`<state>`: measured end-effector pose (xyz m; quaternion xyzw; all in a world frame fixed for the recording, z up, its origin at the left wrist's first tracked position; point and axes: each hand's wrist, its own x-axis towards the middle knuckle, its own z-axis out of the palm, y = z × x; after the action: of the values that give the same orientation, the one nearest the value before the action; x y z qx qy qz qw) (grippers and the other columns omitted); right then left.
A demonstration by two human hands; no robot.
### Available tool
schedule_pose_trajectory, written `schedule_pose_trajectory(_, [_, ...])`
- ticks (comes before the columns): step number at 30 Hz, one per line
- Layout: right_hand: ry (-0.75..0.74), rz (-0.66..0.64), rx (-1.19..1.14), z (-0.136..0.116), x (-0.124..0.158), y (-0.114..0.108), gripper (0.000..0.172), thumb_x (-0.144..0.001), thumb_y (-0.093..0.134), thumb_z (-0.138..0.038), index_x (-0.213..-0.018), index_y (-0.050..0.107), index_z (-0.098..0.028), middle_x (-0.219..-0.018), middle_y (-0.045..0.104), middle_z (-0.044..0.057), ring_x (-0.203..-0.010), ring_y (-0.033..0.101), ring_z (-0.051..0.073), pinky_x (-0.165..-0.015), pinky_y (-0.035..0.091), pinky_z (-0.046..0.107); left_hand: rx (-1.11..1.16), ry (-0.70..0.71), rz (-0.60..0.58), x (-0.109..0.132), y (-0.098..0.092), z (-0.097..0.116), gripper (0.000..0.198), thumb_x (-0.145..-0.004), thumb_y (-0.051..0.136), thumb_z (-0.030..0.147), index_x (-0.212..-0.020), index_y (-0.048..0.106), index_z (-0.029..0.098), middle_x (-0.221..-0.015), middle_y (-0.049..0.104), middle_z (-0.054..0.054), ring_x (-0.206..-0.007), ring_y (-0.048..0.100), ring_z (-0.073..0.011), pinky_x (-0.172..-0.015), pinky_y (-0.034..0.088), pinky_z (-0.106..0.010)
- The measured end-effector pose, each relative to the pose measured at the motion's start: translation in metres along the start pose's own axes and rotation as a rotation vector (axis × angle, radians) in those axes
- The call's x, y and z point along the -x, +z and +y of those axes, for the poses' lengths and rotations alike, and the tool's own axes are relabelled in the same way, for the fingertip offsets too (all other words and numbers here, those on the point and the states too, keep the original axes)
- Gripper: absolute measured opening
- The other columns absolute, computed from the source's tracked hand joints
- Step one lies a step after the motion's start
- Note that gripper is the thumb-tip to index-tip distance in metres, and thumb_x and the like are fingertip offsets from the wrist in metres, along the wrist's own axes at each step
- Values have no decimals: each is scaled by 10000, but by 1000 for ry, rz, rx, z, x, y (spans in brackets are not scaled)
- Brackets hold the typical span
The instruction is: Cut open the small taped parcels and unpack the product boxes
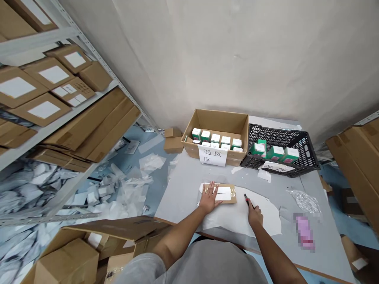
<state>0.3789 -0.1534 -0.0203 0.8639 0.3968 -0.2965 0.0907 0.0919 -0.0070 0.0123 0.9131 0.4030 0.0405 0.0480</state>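
A small flat cardboard box (233, 194) with white labels lies on a white sheet (227, 217) near the table's front edge. My left hand (209, 198) rests on the box's left part with its fingers spread. To the right, my right hand (255, 216) is closed around a dark and red pen-like tool (246, 200), its tip pointing up and left over the sheet. The tool does not touch the box.
Behind stand an open carton (222, 118) and a black crate (304, 152), both holding green-and-white boxes. Bubble wrap (306, 202) and a blurred pink item (304, 230) lie right on the grey table (177, 197). Shelves of cartons (53, 75) stand left.
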Motion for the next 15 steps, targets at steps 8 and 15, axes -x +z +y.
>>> schedule_pose_trajectory(8, [-410,468,-224,-56,23,-18,631,-1076,335,-329,-1697,350,-220,-1745,314,189,-1619,249,378,-1265,284,575,188,-275,29,18,-5,-5,756,-1084,433,361,-1751,103,227,-1798,197,-151,-1672,174,-321,-1325,227,-581])
schedule_pose_trajectory(15, [-654,329,5,-124,33,-28,637,-1083,363,-347,-1713,321,-269,-1821,191,71,-1687,103,305,-1328,190,577,598,-585,-92,29,-3,-5,808,-1097,387,417,-1748,-47,214,-1676,481,-145,-1368,650,-260,-1015,554,-368])
